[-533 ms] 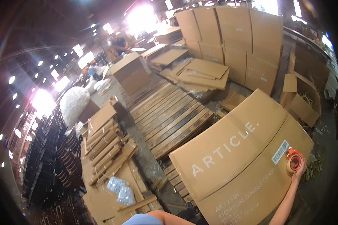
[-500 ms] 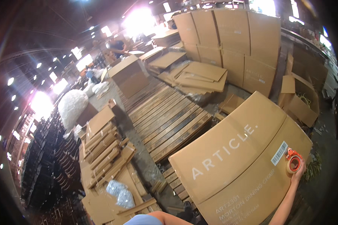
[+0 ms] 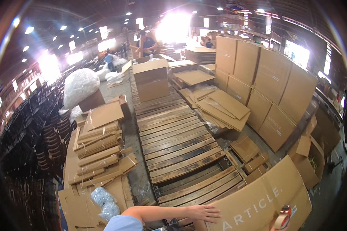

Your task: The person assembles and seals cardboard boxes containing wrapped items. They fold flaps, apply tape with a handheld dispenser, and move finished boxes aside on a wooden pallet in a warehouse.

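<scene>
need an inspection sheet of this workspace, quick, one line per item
Surface: slatted wooden pallets, with a gap between slats at the near end.
Job's things: large box, its lower part out of frame; tape dispenser in front of it.
Clutter: flat cardboard bundles and bubble wrap at left; loose cardboard sheets at right.
Left hand: open, over the box's left end; contact unclear.
Right hand: mostly cut off, at the tape dispenser; grip unclear.
Cables: nothing seen.
Surroundings: stacked boxes, a co-worker farther back.
</scene>
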